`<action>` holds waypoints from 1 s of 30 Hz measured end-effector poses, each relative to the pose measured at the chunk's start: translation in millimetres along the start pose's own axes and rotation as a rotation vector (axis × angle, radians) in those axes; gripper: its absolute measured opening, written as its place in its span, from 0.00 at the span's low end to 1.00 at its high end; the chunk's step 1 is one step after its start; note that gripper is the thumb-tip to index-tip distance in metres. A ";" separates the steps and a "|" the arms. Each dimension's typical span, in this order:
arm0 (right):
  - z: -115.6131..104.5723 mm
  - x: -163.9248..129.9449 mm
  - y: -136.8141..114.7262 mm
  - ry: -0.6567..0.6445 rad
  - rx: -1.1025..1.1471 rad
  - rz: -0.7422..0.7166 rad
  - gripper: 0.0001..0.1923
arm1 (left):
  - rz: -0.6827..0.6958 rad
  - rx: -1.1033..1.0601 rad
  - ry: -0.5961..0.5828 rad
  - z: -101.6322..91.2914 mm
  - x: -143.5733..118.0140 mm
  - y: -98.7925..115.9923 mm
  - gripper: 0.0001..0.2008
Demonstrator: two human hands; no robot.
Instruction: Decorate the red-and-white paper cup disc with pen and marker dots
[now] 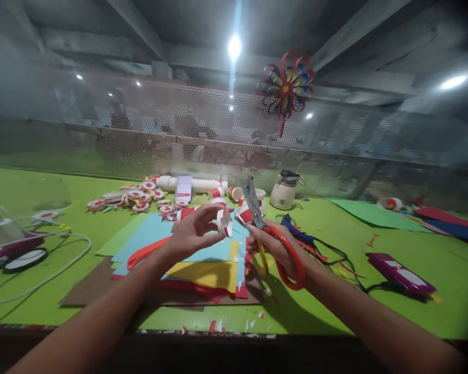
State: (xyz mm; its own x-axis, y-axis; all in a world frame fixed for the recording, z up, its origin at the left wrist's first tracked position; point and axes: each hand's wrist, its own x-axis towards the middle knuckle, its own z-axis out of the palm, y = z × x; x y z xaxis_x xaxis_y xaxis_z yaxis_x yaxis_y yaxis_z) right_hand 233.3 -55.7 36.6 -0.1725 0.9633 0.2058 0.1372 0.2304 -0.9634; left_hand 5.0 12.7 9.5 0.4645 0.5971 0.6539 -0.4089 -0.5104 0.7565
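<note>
Between the fingers and thumb of my left hand [197, 228] is a small cut paper cup piece [224, 222], white with red. My right hand [275, 246] grips a pair of scissors [292, 259] with red-orange and yellow handles, blades pointing up and away. Close behind the blades is another red-and-white paper cup [243, 213]; whether my right fingers touch it I cannot tell. Below both hands lies a stack of coloured paper, with light blue sheets [140, 234] and a yellow sheet [206, 275] on a brown board [86, 285]. An orange-red loop [146, 252] rests near my left forearm.
Red-and-white discs [136, 195] are heaped at the back left, beside a phone [183, 188]. A pale jug [284, 191] stands behind. Purple power strips [401, 274] lie on the green table, with cables. Scraps [218, 326] litter the front edge; a paper flower [285, 88] hangs above.
</note>
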 end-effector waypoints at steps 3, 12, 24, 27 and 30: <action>16.5 5.4 -1.7 -0.004 0.260 0.118 0.23 | 0.052 0.030 0.006 1.3 -0.4 -0.3 0.27; 38.2 18.8 -1.1 0.039 0.307 0.021 0.14 | 0.046 0.148 0.028 10.8 -6.5 -10.1 0.29; 2.2 27.4 12.0 0.179 -0.686 -0.562 0.20 | -0.391 -0.289 -0.084 13.0 -1.9 -14.3 0.20; 4.8 26.8 15.5 0.126 -0.736 -0.657 0.24 | -0.441 -0.292 -0.060 13.4 -2.3 -14.1 0.19; 8.1 24.9 18.8 0.107 -0.783 -0.719 0.25 | -0.480 -0.297 -0.046 11.7 -4.2 -11.9 0.20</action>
State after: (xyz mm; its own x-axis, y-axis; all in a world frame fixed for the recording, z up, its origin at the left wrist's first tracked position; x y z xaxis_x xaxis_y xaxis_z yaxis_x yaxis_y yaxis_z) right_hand 223.6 -28.5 22.2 -0.3814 0.5641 0.7324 0.6317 0.7374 -0.2391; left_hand 17.2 9.0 -2.2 0.6835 0.6887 0.2418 -0.3436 0.0113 0.9390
